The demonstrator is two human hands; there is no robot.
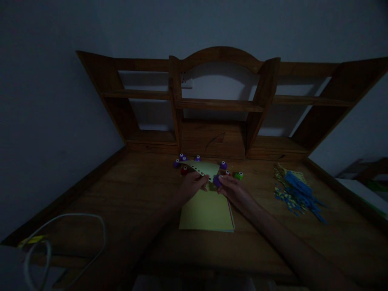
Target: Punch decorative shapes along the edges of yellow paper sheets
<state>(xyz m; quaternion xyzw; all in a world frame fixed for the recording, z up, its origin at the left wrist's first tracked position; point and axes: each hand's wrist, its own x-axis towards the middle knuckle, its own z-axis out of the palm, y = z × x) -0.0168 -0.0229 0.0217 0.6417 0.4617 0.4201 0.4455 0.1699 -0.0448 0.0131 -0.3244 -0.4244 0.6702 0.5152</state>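
My left hand (194,184) is closed, pinching the lower edge of a pale yellow paper sheet (204,166). A row of small punched holes runs along that edge. In my right hand (235,190) is a purple craft punch (217,180), gripped between thumb and fingers at the sheet's right end. Whether its slot is around the paper, I cannot tell. Below both hands lies a stack of yellow paper (207,212). Around the raised sheet stand more punches: a red punch (183,171), a green punch (239,176), a purple punch (223,165) and several others.
Blue and yellow paper scraps (298,192) are heaped on the right of the wooden desk (127,190). A wooden shelf unit (220,106) rises at the back against the wall. A white cable (81,214) loops at the lower left. The room is dim.
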